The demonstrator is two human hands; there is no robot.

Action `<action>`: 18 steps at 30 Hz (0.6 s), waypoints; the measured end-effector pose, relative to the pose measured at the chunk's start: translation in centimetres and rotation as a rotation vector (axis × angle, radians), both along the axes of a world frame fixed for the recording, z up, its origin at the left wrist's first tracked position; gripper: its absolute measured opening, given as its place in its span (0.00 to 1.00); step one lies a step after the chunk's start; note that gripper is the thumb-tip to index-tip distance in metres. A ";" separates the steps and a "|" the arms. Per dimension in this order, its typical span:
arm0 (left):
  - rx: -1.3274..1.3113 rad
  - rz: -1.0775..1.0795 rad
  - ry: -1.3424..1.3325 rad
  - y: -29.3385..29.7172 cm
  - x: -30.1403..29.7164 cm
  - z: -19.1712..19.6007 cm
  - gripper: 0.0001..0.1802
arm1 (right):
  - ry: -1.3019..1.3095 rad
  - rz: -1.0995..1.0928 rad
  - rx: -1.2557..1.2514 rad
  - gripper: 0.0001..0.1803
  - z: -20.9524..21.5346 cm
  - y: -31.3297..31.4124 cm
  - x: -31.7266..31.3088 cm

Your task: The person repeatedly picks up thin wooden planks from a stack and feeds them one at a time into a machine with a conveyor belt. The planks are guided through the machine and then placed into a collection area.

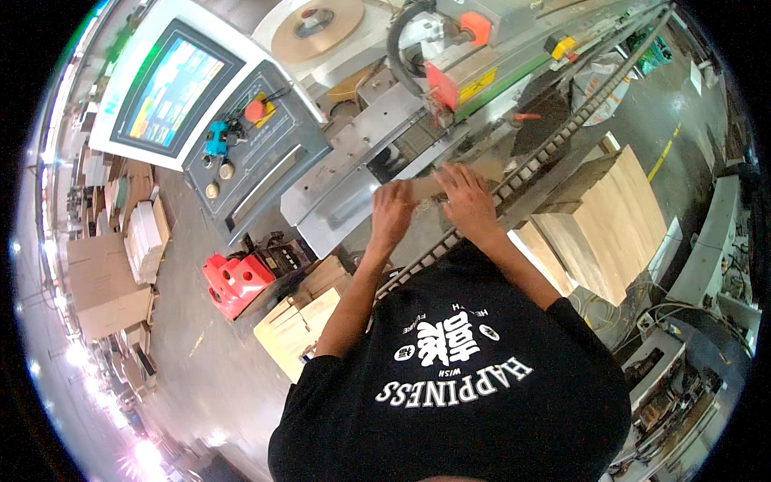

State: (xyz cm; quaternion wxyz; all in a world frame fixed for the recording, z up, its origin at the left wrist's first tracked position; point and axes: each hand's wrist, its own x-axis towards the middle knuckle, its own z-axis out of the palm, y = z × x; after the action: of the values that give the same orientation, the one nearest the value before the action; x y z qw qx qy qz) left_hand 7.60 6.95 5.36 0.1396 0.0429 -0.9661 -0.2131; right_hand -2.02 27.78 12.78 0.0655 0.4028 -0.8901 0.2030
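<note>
The torso of a person in a black shirt with white print occupies the position nearest the slatted rail, which serves as reference and runs diagonally away to the right. On the near side of the rail, to its right, stands a stack of pale wooden panels. Just beside the near end of the rail, to its left, lie further wooden pieces; a red housing stands farther left.

Immediately beyond the rail is the narrow brown wooden piece, with both hands at it. The left hand grasps its left end, fingers bent. The right hand grasps it farther right, fingers laid across the top; the underside of this grip is hidden.

Beyond the rail and the hands is a grey metal surface. A control panel with a lit screen stands left of the rail. Farther beyond the rail are a red guard plate and a reel of brown tape.
</note>
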 end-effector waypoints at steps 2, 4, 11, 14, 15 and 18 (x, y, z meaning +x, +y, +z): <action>-0.032 0.184 0.008 -3.3 1.8 -2.1 0.30 | -0.127 0.029 -0.103 0.34 0.0 -1.2 -0.2; -0.053 0.350 0.032 -6.3 4.0 -4.5 0.31 | -0.331 0.044 -0.218 0.35 -1.4 -2.7 -0.5; -0.115 0.619 0.144 -9.3 3.7 -5.1 0.32 | -1.468 0.008 -0.651 0.42 -11.9 -11.7 -2.0; -0.150 0.795 0.185 -10.3 3.6 -5.4 0.36 | -1.533 0.100 -0.687 0.47 -10.4 -15.2 -1.2; -0.157 0.785 0.174 -10.6 3.8 -5.4 0.36 | -1.510 0.137 -0.696 0.49 -10.4 -15.9 -1.0; -0.169 0.742 0.144 -12.2 5.3 -5.1 0.37 | -1.489 0.143 -0.751 0.48 -10.9 -17.5 -0.1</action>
State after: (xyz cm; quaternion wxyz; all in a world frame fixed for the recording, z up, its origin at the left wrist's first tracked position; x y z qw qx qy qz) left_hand 12.87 -5.29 0.22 0.2778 0.3629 -0.8867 -0.0700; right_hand -2.13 10.29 1.84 -0.4226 0.1703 -0.5463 0.7028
